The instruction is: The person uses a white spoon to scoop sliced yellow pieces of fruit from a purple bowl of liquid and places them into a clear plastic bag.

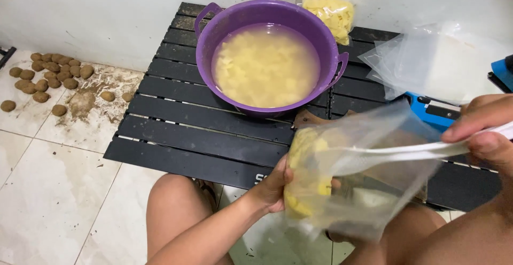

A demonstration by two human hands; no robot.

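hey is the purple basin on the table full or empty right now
Full, or nearly. The purple basin on the black slatted table holds cloudy water with pale yellow cut pieces, the water surface standing a little below the rim.

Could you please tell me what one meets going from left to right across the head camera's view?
Pile of brown potatoes → purple basin of cut pieces in water → stack of empty clear bags.

- One view only, from a camera worn on the person's head.
- It looks steeply down and forward over the knees onto the black slatted table (203,120).
- It sits close to the hands, with tiled floor (53,190) left and white wall beyond.
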